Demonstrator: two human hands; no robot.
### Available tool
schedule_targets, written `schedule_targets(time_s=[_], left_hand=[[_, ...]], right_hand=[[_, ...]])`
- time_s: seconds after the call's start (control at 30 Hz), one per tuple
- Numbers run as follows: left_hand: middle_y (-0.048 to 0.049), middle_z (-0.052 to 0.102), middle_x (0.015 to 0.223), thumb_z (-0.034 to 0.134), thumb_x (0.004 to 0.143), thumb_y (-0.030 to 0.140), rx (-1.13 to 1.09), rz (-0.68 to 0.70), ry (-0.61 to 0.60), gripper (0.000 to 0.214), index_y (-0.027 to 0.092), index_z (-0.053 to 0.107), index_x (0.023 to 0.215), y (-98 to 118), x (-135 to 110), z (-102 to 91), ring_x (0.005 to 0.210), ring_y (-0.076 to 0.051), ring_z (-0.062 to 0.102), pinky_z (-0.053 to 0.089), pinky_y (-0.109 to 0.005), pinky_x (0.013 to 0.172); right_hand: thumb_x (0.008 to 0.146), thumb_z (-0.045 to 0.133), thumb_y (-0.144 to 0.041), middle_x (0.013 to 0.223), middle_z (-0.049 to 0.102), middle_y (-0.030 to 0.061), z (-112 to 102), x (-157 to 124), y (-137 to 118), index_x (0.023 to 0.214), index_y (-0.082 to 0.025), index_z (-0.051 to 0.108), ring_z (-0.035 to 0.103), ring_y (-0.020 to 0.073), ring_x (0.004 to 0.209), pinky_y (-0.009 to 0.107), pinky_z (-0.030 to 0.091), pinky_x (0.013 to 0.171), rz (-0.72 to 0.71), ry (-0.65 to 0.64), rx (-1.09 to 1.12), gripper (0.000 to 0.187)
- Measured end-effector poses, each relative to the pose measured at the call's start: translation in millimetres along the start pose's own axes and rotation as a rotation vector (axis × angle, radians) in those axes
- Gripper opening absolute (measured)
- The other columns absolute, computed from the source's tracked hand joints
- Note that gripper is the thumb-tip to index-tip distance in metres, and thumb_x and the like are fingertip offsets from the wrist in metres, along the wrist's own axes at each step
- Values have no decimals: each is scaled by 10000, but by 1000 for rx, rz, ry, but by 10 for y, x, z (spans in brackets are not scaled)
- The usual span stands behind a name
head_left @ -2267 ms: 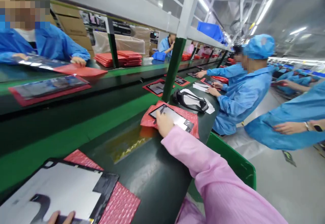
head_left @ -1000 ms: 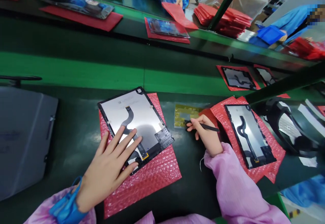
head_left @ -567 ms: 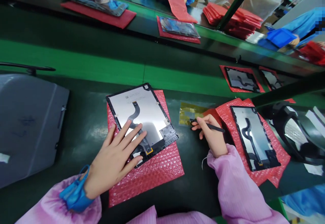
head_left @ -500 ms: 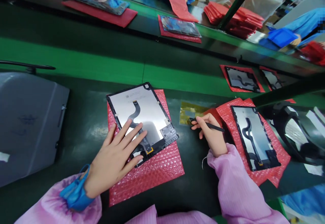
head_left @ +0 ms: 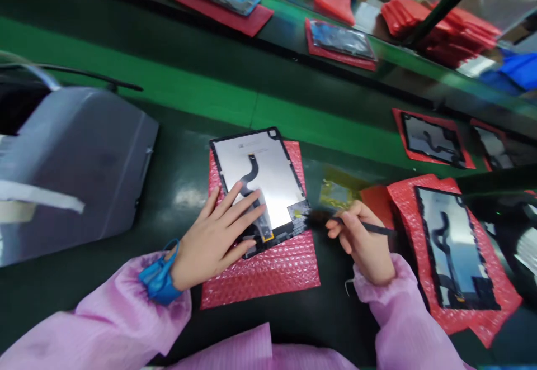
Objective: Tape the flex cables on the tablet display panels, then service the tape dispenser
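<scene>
A tablet panel (head_left: 260, 175) with a black flex cable lies back side up on a pink bubble-wrap sheet (head_left: 268, 264). My left hand (head_left: 218, 233) rests flat on the panel's near end, fingers spread. My right hand (head_left: 363, 238) pinches black tweezers (head_left: 335, 222), their blurred tip at the panel's lower right corner. A sheet of yellow film (head_left: 342, 191) lies just beyond that hand. A blue wrist strap (head_left: 157, 275) circles my left wrist.
A second panel (head_left: 455, 244) on red bubble wrap lies to the right. A grey machine housing (head_left: 71, 169) stands at the left. Beyond the green belt (head_left: 176, 88), more panels (head_left: 432, 138) on red sheets and a red stack (head_left: 444, 26) sit.
My right hand has carried the tweezers left from the yellow film to the panel's lower right corner. My left hand stays flat on the panel. The view has shifted left and down.
</scene>
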State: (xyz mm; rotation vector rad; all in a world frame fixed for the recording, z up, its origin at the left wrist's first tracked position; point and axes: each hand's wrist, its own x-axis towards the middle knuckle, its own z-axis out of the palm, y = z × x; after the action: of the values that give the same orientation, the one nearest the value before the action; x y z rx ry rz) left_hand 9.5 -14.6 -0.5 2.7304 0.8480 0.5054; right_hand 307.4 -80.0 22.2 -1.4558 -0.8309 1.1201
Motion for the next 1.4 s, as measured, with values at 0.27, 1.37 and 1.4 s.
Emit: schedule_targets(time_s=[0.27, 1.37, 1.4], left_hand=[[-102, 674, 1386, 475, 993, 119, -220, 114, 27, 306, 150, 608, 1267, 112, -121, -57, 1473, -226, 453, 303, -466, 1271], [-86, 676, 1388, 453, 1020, 124, -328, 88, -64, 382, 173, 516, 1394, 68, -94, 17, 1463, -215, 469, 294, -498, 1274], [-80, 673, 1393, 455, 1016, 118, -330, 96, -69, 384, 177, 528, 1388, 63, -93, 14, 1470, -213, 459, 282, -491, 1280]], right_hand=[[841, 777, -487, 690, 775, 56, 423, -73, -38, 691, -185, 535, 588, 82, 348, 145, 424, 318, 180, -405, -80, 415], [834, 781, -486, 742, 785, 67, 538, -58, 11, 718, -195, 537, 689, 122, 484, 168, 477, 386, 261, -373, -130, 397], [836, 780, -485, 739, 783, 66, 534, -57, 14, 721, -194, 539, 690, 122, 488, 166, 473, 389, 262, -376, -131, 395]])
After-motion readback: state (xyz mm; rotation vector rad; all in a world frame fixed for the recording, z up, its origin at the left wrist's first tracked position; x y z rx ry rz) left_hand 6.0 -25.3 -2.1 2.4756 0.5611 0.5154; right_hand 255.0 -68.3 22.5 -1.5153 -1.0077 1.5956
